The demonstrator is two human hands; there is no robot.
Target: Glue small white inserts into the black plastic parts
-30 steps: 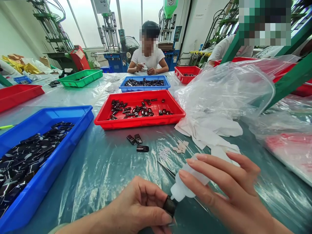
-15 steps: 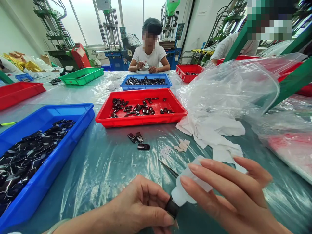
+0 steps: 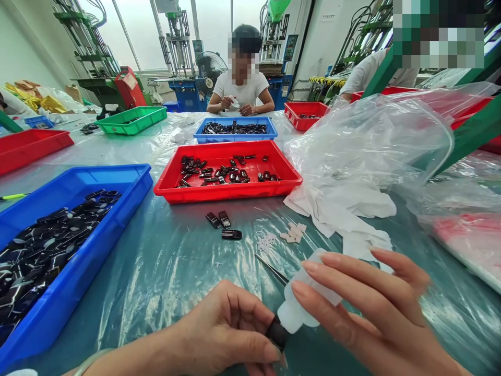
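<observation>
My left hand (image 3: 230, 334) pinches a small black plastic part (image 3: 277, 333) between thumb and fingers, low in the middle of the view. In my right hand (image 3: 364, 308) is a translucent white squeeze bottle (image 3: 299, 308), tilted down to the left. Its narrow end meets the black part; the exact tip is hidden. Pointed metal tweezers (image 3: 272, 268) show beyond the bottle, their rear end hidden behind it. Farther off lie three glossy black parts (image 3: 231, 234), a cluster of tiny white bits (image 3: 266, 241) and several small cream-coloured pieces (image 3: 294, 233).
A red tray (image 3: 230, 196) with scattered black parts stands ahead. On the left, a large blue tray (image 3: 117, 230) holds many black parts. White cloth (image 3: 332, 209) and clear plastic bags (image 3: 371, 141) lie to the right. A co-worker (image 3: 240, 94) sits across the table.
The view has shifted very slightly. Both hands, the bottle and the black part keep nearly the same pose; the co-worker's head has dipped a little.
</observation>
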